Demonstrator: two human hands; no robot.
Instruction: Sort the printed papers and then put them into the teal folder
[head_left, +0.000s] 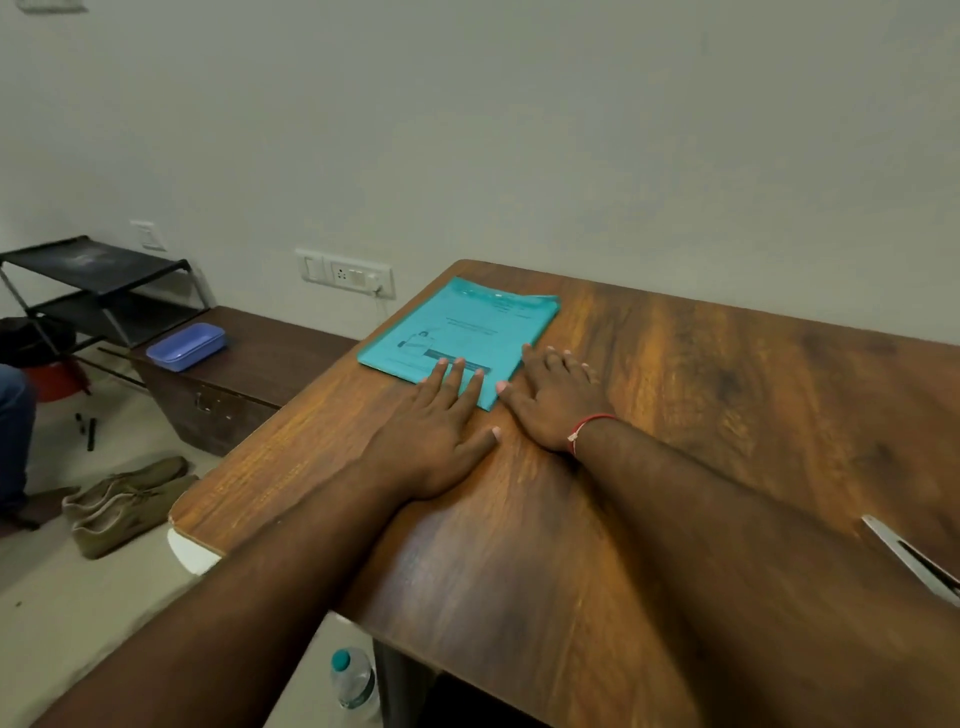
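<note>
While a clear water bottle (355, 680) stood on the floor below the near edge and the blades of a pair of scissors (914, 558) poked in at the right, both forearms reached out across the wooden tabletop (701, 415) toward its far left corner. Neither hand showed any grip: the left hand (436, 431) lay palm down with its fingers (457, 374) spread and resting on the near edge of the teal folder (457, 332), and the right hand (553, 400), a red thread at its wrist, lay flat and open on the wood just beside the folder's near right corner, its fingertips touching or almost touching that edge. Printed pages showed faintly through the translucent cover, so the papers seemed to be inside already, and no loose sheets lay on the wood. By that reading the task stood at its last step, with the folder flat and closed. Any next move would likely call only for pressing it flat or squaring it, then lifting both palms away. Beyond it, a socket plate (345, 273) sat on the wall.
</note>
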